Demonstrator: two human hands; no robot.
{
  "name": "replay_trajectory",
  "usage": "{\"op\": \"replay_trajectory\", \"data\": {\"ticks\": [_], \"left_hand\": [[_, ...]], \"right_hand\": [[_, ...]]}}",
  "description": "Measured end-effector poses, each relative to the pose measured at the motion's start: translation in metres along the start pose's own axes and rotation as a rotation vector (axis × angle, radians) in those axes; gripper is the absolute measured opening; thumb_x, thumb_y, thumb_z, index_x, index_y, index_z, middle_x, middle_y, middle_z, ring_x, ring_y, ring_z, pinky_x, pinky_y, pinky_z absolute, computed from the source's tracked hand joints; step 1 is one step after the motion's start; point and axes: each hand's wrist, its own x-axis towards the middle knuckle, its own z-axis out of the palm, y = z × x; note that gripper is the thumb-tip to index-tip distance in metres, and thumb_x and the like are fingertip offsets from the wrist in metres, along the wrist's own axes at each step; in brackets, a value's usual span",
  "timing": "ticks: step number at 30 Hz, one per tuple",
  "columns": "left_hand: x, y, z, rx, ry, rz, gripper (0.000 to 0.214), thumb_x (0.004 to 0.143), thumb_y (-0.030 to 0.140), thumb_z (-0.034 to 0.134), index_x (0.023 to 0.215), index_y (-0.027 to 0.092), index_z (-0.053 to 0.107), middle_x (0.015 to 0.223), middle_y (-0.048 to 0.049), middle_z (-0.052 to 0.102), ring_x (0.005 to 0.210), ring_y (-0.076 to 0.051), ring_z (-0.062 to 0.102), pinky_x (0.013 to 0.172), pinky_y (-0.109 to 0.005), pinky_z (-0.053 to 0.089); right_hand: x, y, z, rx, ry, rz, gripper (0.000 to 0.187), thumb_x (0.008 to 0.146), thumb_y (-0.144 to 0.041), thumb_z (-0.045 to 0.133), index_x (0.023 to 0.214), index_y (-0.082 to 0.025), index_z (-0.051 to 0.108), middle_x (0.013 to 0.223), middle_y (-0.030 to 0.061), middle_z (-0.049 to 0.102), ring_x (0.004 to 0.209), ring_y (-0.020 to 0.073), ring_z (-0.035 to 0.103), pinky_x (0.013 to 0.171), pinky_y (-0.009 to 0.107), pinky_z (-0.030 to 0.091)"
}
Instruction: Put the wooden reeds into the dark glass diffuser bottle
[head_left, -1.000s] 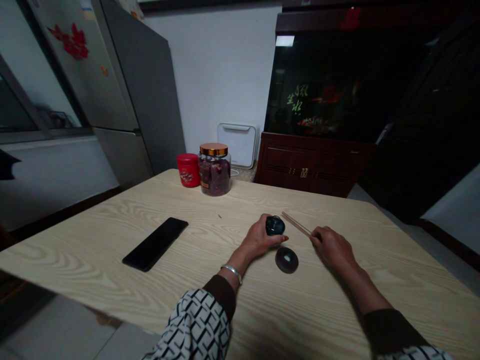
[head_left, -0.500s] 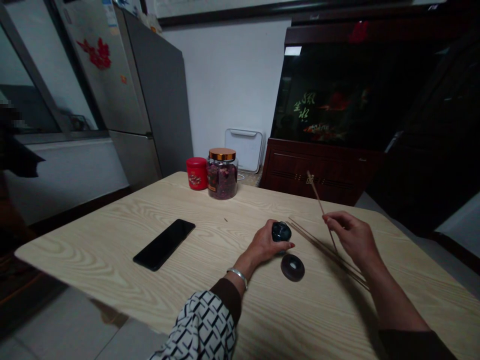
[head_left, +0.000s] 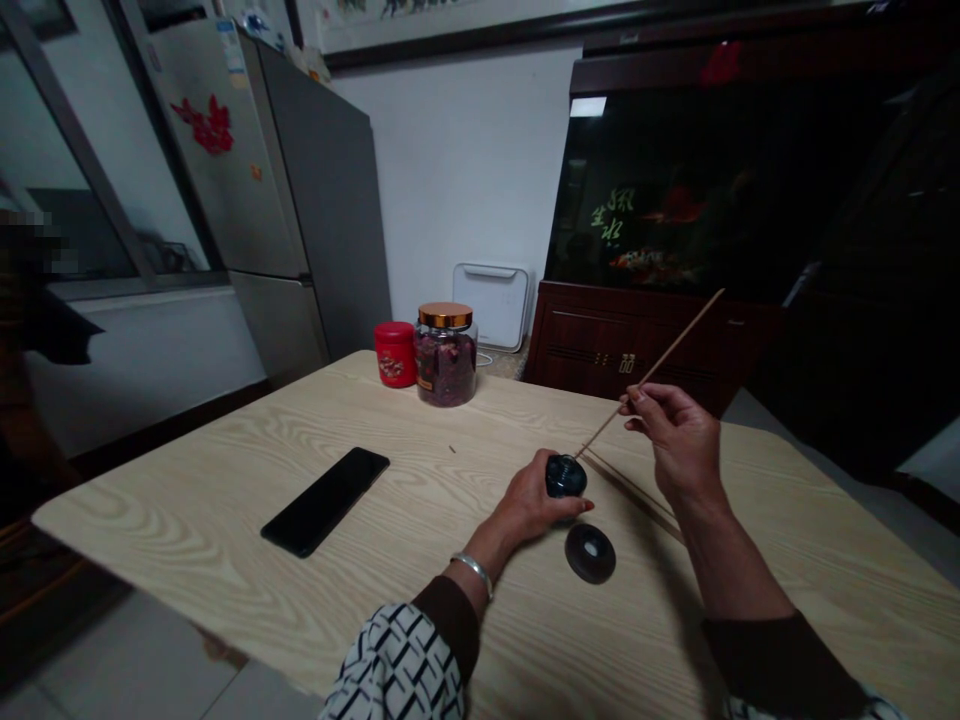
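Observation:
My left hand [head_left: 534, 500] is closed around a small dark glass bottle [head_left: 565, 476] on the table. A thin brown reed stick [head_left: 679, 340] is pinched between the thumb and fingers of my right hand [head_left: 679, 440]. It slants from upper right down to the left, and its low end meets the bottle's top; whether it is inside the opening I cannot tell. More thin sticks [head_left: 637, 492] lie on the wood under my right hand. Just in front of the bottle rests a dark round ring-shaped cap [head_left: 590, 553] with a pale centre.
A black phone [head_left: 325, 502] lies on the left of the wooden table [head_left: 420, 530]. Towards the back edge stand a red canister [head_left: 395, 355] and a clear jar [head_left: 446, 365] of dried purplish contents. A tiny stick fragment [head_left: 452, 449] lies mid-table. Beyond are a fridge and a fish tank.
My right hand has moved up and to the left with the stick, which now leans the other way with its lower end at the bottle. My left hand stays on the bottle.

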Motion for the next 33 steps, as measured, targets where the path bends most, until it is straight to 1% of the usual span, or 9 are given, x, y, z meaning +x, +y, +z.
{"op": "replay_trajectory", "data": {"ticks": [5, 10, 12, 14, 19, 21, 23, 27, 33], "left_hand": [[0.001, -0.001, 0.0, -0.012, -0.004, 0.013, 0.066, 0.064, 0.05, 0.083, 0.115, 0.02, 0.055, 0.097, -0.0034, 0.066, 0.087, -0.019, 0.06, 0.074, -0.027, 0.045], [0.001, -0.001, 0.0, -0.01, -0.009, 0.015, 0.065, 0.065, 0.05, 0.083, 0.115, 0.019, 0.055, 0.099, -0.0041, 0.066, 0.089, -0.02, 0.061, 0.075, -0.028, 0.045], [0.001, 0.0, 0.0, -0.012, -0.009, 0.005, 0.067, 0.064, 0.051, 0.084, 0.115, 0.019, 0.055, 0.099, -0.0044, 0.066, 0.088, -0.02, 0.061, 0.075, -0.028, 0.045], [0.001, 0.001, 0.0, -0.009, -0.008, -0.002, 0.067, 0.064, 0.051, 0.084, 0.115, 0.019, 0.055, 0.097, -0.0044, 0.066, 0.087, -0.02, 0.06, 0.073, -0.028, 0.045], [-0.001, 0.005, -0.001, -0.015, -0.014, -0.002, 0.065, 0.065, 0.05, 0.083, 0.114, 0.019, 0.055, 0.097, -0.0046, 0.066, 0.087, -0.02, 0.061, 0.074, -0.028, 0.046], [-0.001, 0.005, -0.001, -0.01, -0.009, -0.007, 0.065, 0.064, 0.05, 0.084, 0.115, 0.019, 0.056, 0.097, -0.0049, 0.067, 0.087, -0.02, 0.061, 0.075, -0.028, 0.046], [0.0, 0.004, -0.001, -0.002, -0.005, -0.008, 0.065, 0.064, 0.049, 0.084, 0.115, 0.019, 0.056, 0.097, -0.005, 0.067, 0.087, -0.02, 0.061, 0.075, -0.028, 0.046], [0.0, 0.002, 0.0, -0.004, -0.009, -0.004, 0.065, 0.065, 0.05, 0.083, 0.116, 0.019, 0.056, 0.098, -0.005, 0.067, 0.088, -0.02, 0.061, 0.074, -0.028, 0.046], [0.0, 0.004, -0.001, 0.012, -0.008, -0.018, 0.066, 0.064, 0.05, 0.083, 0.116, 0.019, 0.056, 0.097, -0.0049, 0.067, 0.087, -0.02, 0.061, 0.074, -0.029, 0.046]], "right_hand": [[-0.008, 0.007, 0.007, -0.043, -0.09, 0.024, 0.026, 0.079, -0.042, 0.074, 0.089, -0.018, 0.068, 0.08, 0.0018, 0.068, 0.071, 0.014, 0.065, 0.059, 0.025, 0.054], [-0.014, 0.01, 0.01, -0.143, -0.367, 0.208, 0.034, 0.078, -0.048, 0.071, 0.09, -0.017, 0.066, 0.086, 0.0047, 0.07, 0.077, 0.0174, 0.068, 0.062, 0.028, 0.053], [-0.008, 0.011, 0.0, -0.223, -0.427, 0.249, 0.036, 0.08, -0.051, 0.067, 0.095, -0.018, 0.065, 0.092, 0.007, 0.071, 0.078, 0.0182, 0.068, 0.062, 0.028, 0.052], [0.002, 0.016, -0.017, -0.341, -0.426, 0.23, 0.035, 0.084, -0.05, 0.06, 0.098, -0.018, 0.065, 0.093, 0.0078, 0.072, 0.076, 0.0181, 0.068, 0.062, 0.028, 0.051], [0.02, 0.044, -0.064, -0.931, -0.557, 0.091, 0.017, 0.083, -0.032, 0.056, 0.083, -0.02, 0.069, 0.086, 0.0066, 0.072, 0.075, 0.0182, 0.064, 0.067, 0.028, 0.045], [0.018, 0.056, -0.075, -1.144, -0.596, 0.13, 0.014, 0.08, -0.028, 0.058, 0.08, -0.021, 0.07, 0.087, 0.0068, 0.073, 0.079, 0.0196, 0.064, 0.068, 0.029, 0.042], [0.012, 0.066, -0.08, -1.274, -0.621, 0.198, 0.013, 0.078, -0.026, 0.058, 0.08, -0.021, 0.071, 0.089, 0.0076, 0.073, 0.081, 0.0209, 0.064, 0.066, 0.029, 0.04], [0.004, 0.08, -0.085, -1.354, -0.682, 0.287, 0.014, 0.076, -0.026, 0.059, 0.082, -0.022, 0.071, 0.091, 0.0079, 0.072, 0.079, 0.0209, 0.064, 0.063, 0.029, 0.037], [0.006, 0.097, -0.094, -1.307, -0.683, 0.278, 0.015, 0.08, -0.025, 0.055, 0.082, -0.019, 0.069, 0.088, 0.0089, 0.071, 0.077, 0.0188, 0.063, 0.064, 0.027, 0.037]]}}
